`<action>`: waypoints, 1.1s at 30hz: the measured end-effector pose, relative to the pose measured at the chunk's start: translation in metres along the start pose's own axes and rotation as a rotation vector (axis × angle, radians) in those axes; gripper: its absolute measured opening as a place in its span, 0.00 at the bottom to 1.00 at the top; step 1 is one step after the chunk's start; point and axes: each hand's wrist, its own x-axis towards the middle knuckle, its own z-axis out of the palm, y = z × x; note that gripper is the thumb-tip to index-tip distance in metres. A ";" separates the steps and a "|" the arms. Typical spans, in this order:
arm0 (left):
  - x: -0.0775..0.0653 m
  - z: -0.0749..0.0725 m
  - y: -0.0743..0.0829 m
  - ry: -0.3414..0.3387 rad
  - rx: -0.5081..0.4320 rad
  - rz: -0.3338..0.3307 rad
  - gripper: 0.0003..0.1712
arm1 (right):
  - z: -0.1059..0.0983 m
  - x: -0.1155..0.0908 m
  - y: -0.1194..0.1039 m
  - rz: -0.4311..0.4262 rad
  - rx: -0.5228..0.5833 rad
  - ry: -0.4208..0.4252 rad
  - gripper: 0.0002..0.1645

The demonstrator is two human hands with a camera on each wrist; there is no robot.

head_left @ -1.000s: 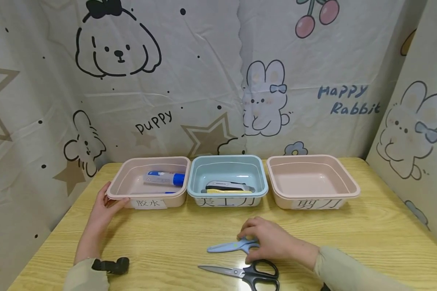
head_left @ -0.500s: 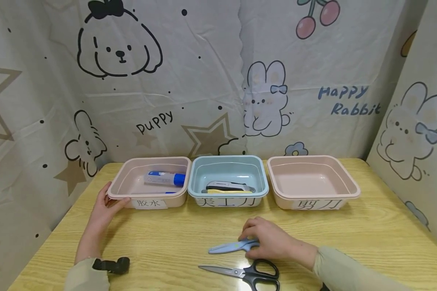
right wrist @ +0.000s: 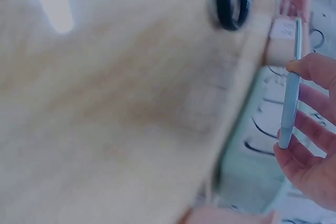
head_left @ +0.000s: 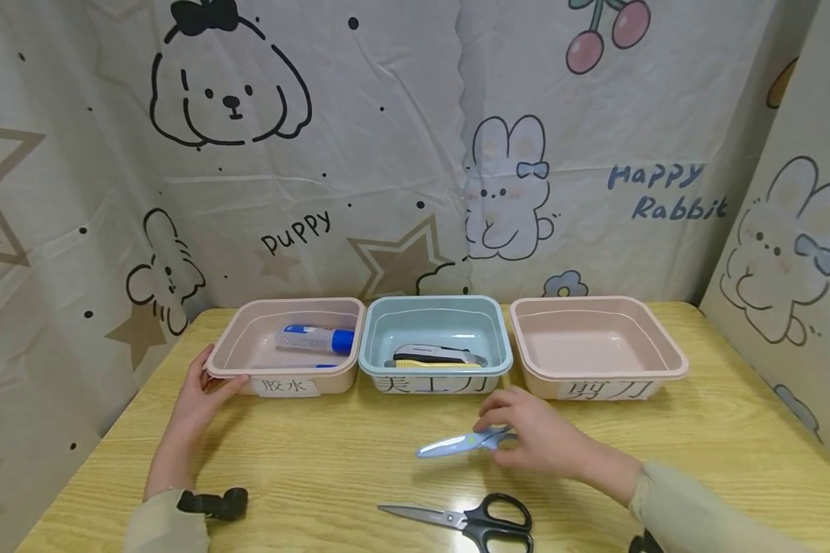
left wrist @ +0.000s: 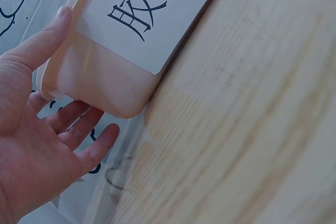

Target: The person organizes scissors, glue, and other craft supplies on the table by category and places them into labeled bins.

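My right hand [head_left: 542, 438] holds light blue scissors [head_left: 456, 445] by the handle loops, with the blades pointing left, lifted above the table. In the right wrist view the blue scissors [right wrist: 290, 103] appear edge-on between thumb and fingers. Black-handled scissors [head_left: 473, 521] lie nearer the front edge. At the left, my left hand [head_left: 200, 395] grips the front left corner of a pink bin [head_left: 245, 346], thumb along its rim. The left wrist view shows that thumb on the rim of the pink bin [left wrist: 110, 82] and the other fingers round its side.
A blue bin [head_left: 436, 322] with utility knives [head_left: 439, 354] stands in the middle. Another pink bin [head_left: 595, 338] stands to its right. Inside the left bin lies a blue-capped glue bottle [head_left: 311, 339]. Labels mark the bins' fronts, and a printed curtain [head_left: 401, 115] hangs behind the table.
My right hand has lifted the light blue scissors off the table, moving them right and toward the bins. The black-handled scissors and my left hand have stayed in place.
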 end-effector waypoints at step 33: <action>0.000 0.000 -0.001 -0.006 0.024 0.022 0.53 | -0.074 -0.013 0.088 0.213 -0.150 0.220 0.15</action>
